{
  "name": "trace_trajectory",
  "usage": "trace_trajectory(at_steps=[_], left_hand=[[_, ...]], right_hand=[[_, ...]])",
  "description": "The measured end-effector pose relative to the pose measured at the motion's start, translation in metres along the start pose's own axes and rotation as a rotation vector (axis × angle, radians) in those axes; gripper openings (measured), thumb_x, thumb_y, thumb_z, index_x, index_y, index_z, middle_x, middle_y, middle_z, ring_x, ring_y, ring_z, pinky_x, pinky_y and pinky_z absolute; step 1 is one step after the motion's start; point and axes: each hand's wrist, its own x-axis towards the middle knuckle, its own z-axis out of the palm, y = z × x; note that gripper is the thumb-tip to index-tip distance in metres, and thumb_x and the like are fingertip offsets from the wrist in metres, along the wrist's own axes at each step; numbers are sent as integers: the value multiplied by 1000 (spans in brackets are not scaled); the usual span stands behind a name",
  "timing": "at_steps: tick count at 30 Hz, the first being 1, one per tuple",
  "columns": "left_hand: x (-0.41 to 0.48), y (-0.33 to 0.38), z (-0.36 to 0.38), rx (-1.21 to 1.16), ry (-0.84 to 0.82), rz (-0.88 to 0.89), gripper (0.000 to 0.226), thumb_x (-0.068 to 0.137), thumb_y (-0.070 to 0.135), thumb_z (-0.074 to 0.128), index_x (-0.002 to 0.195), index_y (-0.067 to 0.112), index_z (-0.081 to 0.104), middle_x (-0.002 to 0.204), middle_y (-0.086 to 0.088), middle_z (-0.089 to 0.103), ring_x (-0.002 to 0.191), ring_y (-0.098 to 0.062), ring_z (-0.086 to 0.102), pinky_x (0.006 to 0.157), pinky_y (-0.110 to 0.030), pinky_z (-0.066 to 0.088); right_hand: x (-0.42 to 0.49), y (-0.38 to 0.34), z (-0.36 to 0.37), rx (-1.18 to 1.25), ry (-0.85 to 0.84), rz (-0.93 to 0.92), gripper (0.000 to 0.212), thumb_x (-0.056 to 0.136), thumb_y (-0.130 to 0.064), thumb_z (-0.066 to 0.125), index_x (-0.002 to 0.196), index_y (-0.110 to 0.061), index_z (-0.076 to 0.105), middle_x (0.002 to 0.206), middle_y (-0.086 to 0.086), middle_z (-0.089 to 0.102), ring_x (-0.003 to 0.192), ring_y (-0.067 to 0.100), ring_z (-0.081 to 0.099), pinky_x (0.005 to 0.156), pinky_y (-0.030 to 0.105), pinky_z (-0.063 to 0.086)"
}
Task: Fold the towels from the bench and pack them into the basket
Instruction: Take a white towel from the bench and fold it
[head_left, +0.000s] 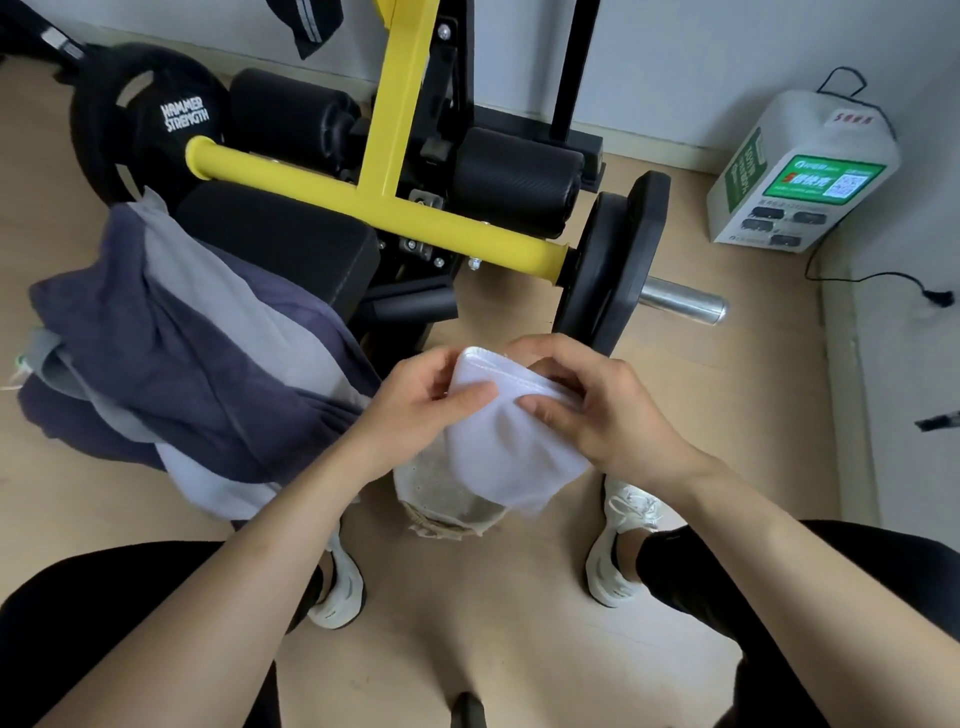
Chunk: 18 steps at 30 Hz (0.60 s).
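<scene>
Between the knees, head view: white towel (506, 447) is held mid-air, its long axis hanging down from the top hem. The woven basket (441, 506) sits on the floor right below and is partly hidden by it. Left hand (415, 400) grip: thumb & fingers pinching the hem's left end. Right hand (602, 410) grip: same on the right end, both equally near. Purple & grey towels (182, 353) are draped over the desk (280, 244), off to the left. Prob. next: one more fold, then lower it in.
</scene>
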Motion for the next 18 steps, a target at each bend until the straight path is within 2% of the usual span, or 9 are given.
trace_trajectory(at_steps=[2, 5, 6, 8, 9, 12, 14, 16, 18], left_hand=[[1, -8, 1, 17, -78, -51, 52, 80, 41, 78, 124, 16, 69, 120, -1, 76, 115, -18, 70, 98, -36, 55], [2, -22, 10, 61, -117, -88, 56, 75, 41, 82, 121, 12, 69, 119, -10, 75, 115, -25, 70, 102, -45, 55], [3, -26, 13, 83, -122, -85, 56, 75, 44, 82, 119, 12, 70, 118, -12, 75, 115, -28, 70, 103, -48, 54], [4, -35, 20, 123, -132, -92, 58, 74, 50, 80, 118, 13, 71, 116, -9, 76, 113, -28, 70, 103, -51, 53], [4, -39, 22, 157, -139, -103, 59, 73, 53, 79, 116, 13, 71, 114, -7, 76, 112, -28, 70, 102, -51, 53], [4, -57, 26, 268, -152, -157, 60, 69, 63, 78, 105, 15, 72, 105, -3, 76, 102, -27, 71, 92, -52, 55], [4, -69, 26, 318, -135, -202, 58, 67, 64, 76, 98, 15, 72, 99, -3, 75, 97, -26, 70, 85, -50, 56], [4, -79, 21, 385, -106, -217, 49, 69, 57, 75, 90, 14, 68, 90, -6, 71, 87, -23, 65, 77, -43, 52], [3, -86, 15, 436, -92, -217, 24, 79, 38, 79, 87, 19, 66, 87, 0, 69, 85, -21, 63, 80, -42, 51]], right_hand=[[-2, -6, -4, 30, -44, -29, 35, 95, 0, 61, 127, -15, 61, 111, -2, 72, 106, 16, 67, 91, 29, 53], [-5, -8, -18, 65, -41, -3, 33, 96, 5, 56, 121, -13, 69, 110, -2, 72, 101, 6, 66, 82, 19, 49], [-6, -7, -24, 65, -38, -6, 32, 96, 7, 54, 117, -10, 71, 106, 5, 71, 98, 15, 66, 78, 23, 48], [-8, -6, -35, 64, -36, -29, 29, 97, 8, 51, 110, -6, 73, 104, 20, 65, 94, 36, 61, 72, 40, 46], [-9, -6, -41, 50, -18, -35, 28, 98, 7, 50, 109, -5, 74, 104, 23, 62, 92, 39, 59, 71, 41, 44], [-12, -2, -55, -34, 79, -21, 26, 99, 4, 51, 111, -6, 72, 107, 21, 62, 85, 23, 57, 67, 22, 38], [-14, 2, -63, -82, 143, 10, 26, 98, 4, 53, 114, -7, 71, 110, 9, 62, 88, 8, 56, 73, 13, 37], [-15, 9, -71, -127, 198, 37, 28, 96, 2, 57, 117, -10, 70, 110, 1, 59, 94, -3, 55, 79, 10, 39], [-15, 15, -76, -158, 229, 57, 31, 93, 2, 62, 119, -14, 68, 114, 6, 59, 100, -6, 54, 84, 10, 41]])
